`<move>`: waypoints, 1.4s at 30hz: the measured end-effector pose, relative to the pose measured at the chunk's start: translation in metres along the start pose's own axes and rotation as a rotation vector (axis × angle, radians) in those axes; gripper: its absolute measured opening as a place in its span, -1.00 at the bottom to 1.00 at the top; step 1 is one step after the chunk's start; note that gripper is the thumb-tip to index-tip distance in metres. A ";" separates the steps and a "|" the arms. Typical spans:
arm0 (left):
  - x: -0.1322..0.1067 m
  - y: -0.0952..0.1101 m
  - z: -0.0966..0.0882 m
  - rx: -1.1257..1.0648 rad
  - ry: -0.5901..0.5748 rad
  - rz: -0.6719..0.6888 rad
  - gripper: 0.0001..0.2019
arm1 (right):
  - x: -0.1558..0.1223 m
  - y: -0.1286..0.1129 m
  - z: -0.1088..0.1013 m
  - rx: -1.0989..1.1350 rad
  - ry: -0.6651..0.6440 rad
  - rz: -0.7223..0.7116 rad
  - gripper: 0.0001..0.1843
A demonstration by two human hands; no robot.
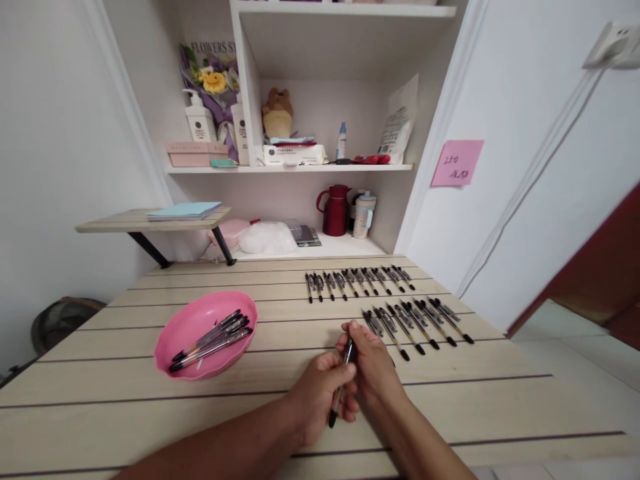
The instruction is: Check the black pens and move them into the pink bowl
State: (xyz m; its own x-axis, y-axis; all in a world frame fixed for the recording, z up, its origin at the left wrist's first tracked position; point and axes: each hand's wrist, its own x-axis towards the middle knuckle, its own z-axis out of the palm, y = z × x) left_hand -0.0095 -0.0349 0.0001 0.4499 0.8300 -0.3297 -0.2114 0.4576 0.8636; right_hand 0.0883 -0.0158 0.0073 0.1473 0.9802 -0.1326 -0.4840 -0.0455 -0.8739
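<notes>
My left hand [320, 393] and my right hand [373, 363] meet over the wooden table [100, 393], both closed on one black pen [341, 383]. The pen points toward me, its tip sticking out below my left fingers. Just beyond my right hand lies a row of black pens [417, 323] side by side, and a second row of pens [357, 282] lies farther back. To the left, a pink bowl [187, 330] holds several more black pens [213, 340].
Behind the table stand shelves with a red jug [334, 210], a cup [364, 215], bottles, a plush toy and a flower bouquet. A small raised shelf [150, 220] with a blue notebook is at back left. A pink note [457, 162] is on the right wall.
</notes>
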 end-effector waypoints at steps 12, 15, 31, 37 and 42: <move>-0.001 0.009 -0.005 -0.110 -0.159 -0.040 -0.69 | -0.010 -0.001 0.000 0.151 -0.011 0.031 -0.60; -0.003 0.013 -0.006 -0.143 -0.266 -0.095 -0.64 | -0.009 -0.003 -0.002 0.173 0.023 0.028 -0.63; -0.002 0.012 -0.011 -0.167 -0.192 -0.082 -0.69 | 0.063 -0.070 -0.058 -0.897 0.152 -0.313 -0.56; 0.000 0.010 -0.013 -0.164 -0.230 -0.067 -0.69 | 0.086 -0.062 -0.042 -1.770 -0.078 -0.343 -0.73; 0.000 0.010 -0.013 -0.168 -0.223 -0.068 -0.68 | 0.095 -0.050 -0.029 -1.943 -0.100 -0.303 -0.76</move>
State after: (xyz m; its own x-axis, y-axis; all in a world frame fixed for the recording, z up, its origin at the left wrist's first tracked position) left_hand -0.0229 -0.0263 0.0038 0.6440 0.7132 -0.2766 -0.3065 0.5718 0.7610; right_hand 0.1515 0.0738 0.0251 -0.0451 0.9974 0.0564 0.9923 0.0512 -0.1131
